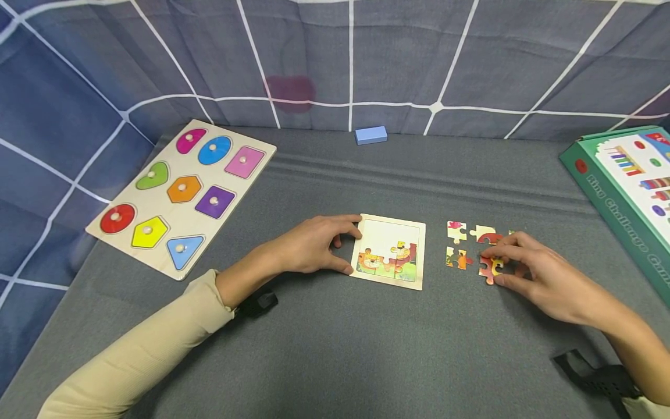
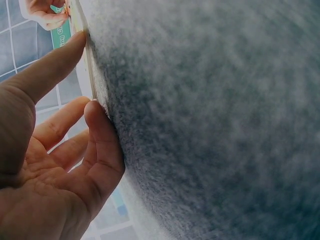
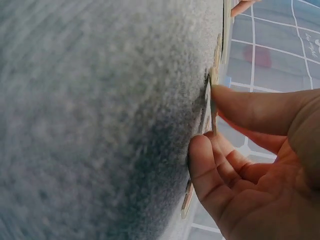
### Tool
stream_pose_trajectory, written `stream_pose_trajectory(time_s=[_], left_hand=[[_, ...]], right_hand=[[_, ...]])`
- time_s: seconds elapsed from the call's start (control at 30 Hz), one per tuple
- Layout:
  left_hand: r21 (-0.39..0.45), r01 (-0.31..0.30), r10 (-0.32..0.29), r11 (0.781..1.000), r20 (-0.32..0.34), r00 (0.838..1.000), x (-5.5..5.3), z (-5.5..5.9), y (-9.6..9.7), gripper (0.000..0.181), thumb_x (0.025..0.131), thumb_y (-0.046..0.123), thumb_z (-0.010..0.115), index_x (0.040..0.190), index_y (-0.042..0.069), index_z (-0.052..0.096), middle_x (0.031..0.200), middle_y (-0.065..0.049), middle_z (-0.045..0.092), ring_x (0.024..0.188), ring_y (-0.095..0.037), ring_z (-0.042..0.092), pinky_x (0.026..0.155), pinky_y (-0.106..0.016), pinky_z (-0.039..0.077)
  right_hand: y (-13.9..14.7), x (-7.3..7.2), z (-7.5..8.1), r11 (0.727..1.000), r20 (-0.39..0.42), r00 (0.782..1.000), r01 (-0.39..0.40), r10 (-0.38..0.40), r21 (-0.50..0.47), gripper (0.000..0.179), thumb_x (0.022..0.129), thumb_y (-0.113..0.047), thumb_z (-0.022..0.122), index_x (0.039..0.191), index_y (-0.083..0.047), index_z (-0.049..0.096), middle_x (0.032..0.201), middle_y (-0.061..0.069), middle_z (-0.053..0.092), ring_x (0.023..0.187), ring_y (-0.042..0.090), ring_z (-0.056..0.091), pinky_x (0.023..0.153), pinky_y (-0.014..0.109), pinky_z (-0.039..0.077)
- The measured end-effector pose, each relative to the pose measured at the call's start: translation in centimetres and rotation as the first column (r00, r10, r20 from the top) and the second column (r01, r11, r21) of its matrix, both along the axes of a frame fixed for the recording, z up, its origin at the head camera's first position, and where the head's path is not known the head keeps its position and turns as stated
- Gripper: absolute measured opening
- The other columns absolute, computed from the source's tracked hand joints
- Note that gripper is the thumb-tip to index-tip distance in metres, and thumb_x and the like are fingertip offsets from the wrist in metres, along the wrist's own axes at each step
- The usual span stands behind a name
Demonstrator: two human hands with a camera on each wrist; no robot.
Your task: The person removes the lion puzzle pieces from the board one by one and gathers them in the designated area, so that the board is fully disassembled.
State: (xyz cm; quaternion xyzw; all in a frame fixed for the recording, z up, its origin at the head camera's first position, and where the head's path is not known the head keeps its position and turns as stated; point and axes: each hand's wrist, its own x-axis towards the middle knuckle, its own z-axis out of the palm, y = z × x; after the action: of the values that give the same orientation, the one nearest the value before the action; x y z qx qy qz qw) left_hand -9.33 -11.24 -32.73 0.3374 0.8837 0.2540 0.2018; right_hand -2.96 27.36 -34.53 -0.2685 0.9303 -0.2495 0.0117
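A square wooden puzzle tray point(image 1: 389, 284) lies in the middle of the table, with pieces of a cartoon lion picture fitted along its lower part and right side. My left hand point(image 1: 316, 244) rests at the tray's left edge, thumb by the near corner and index finger by the far one. To the right, my right hand point(image 1: 539, 276) pinches a red and yellow jigsaw piece point(image 1: 488, 271) between thumb and fingers. The right wrist view shows this piece point(image 3: 214, 100) edge-on, tilted against the cloth. Loose pieces point(image 1: 456, 231) lie beside it, one partly hidden under the fingers.
A wooden shape board point(image 1: 157, 218) with knobbed, coloured shapes lies at the left. A blue block point(image 1: 371, 135) sits at the back by the checked cloth point(image 1: 392, 58). The green game box point(image 1: 617, 203) stands at the right edge.
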Motion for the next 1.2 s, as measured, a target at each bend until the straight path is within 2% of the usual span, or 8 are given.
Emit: stream_pose_trajectory(time_s=[0.27,0.4,1.2], left_hand=[[-0.006,-0.002,0.002,1.000,0.000,1.000,-0.04,-0.08,0.04,0.054,0.079,0.024,0.086,0.126,0.008,0.064,0.152,-0.008,0.042,0.088,-0.013,0.054,0.077,-0.030,0.045],[-0.010,-0.001,0.001,1.000,-0.003,1.000,-0.08,-0.15,0.08,0.054,0.079,0.025,0.086,0.126,0.008,0.064,0.152,-0.008,0.042,0.088,-0.013,0.054,0.076,-0.029,0.045],[-0.008,0.003,-0.003,1.000,-0.011,1.000,0.00,-0.11,0.01,0.054,0.079,0.026,0.086,0.125,0.008,0.064,0.152,-0.008,0.042,0.087,-0.013,0.053,0.077,-0.030,0.045]], right_hand=[[-0.12,0.12,0.23,0.999,0.019,0.999,0.036,-0.036,-0.003,0.049,0.077,0.002,0.081,0.121,-0.014,0.067,0.105,-0.006,0.054,0.079,0.003,0.047,0.063,0.022,0.039],[-0.19,0.13,0.25,0.999,0.018,0.999,0.037,-0.037,-0.010,0.049,0.075,0.003,0.081,0.119,-0.014,0.068,0.103,-0.008,0.054,0.078,0.002,0.050,0.066,0.018,0.041],[-0.31,0.17,0.05,1.000,-0.032,0.999,0.025,-0.025,0.005,0.050,0.072,0.005,0.082,0.116,-0.015,0.068,0.103,-0.009,0.055,0.078,0.003,0.050,0.066,0.019,0.039]])
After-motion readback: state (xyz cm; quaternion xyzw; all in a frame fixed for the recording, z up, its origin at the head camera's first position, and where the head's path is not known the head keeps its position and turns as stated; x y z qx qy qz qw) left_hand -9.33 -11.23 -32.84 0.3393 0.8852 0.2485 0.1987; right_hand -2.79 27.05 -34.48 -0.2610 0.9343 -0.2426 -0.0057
